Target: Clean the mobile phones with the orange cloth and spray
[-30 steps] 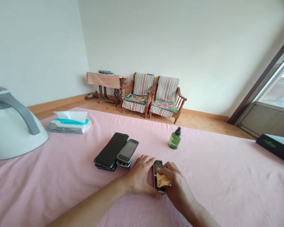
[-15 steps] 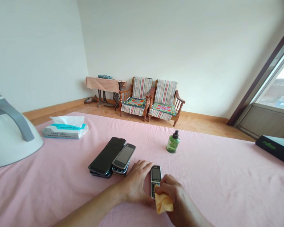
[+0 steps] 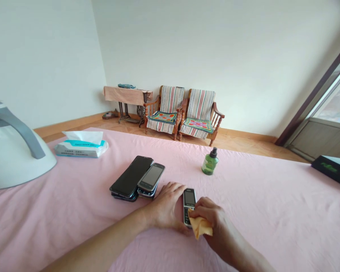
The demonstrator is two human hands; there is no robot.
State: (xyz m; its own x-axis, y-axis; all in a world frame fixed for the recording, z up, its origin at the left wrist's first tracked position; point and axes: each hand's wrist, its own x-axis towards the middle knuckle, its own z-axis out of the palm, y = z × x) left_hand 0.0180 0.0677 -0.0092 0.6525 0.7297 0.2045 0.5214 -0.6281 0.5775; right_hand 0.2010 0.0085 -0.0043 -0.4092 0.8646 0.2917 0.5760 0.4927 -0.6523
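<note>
A small keypad phone lies face up on the pink cloth. My left hand steadies it from the left, fingers at its top end and thumb at its bottom end. A folded yellow wiping cloth is pinched in my right hand and pressed on the phone's keys, hiding part of them. To the left lie two stacks of phones, with a large black smartphone on top of one and a smaller grey phone on top of the other. Behind the keypad phone stands a green spray bottle with a black top.
The pink tablecloth covers the table. A white kettle-like vessel with a grey handle stands at the left, near a tissue pack. At the right edge lies a black box. Two wooden chairs stand beyond the table.
The whole view has shifted slightly, so the table things sit higher in the picture. My right hand still holds the cloth on the keys; my left hand keeps its hold on the phone.
</note>
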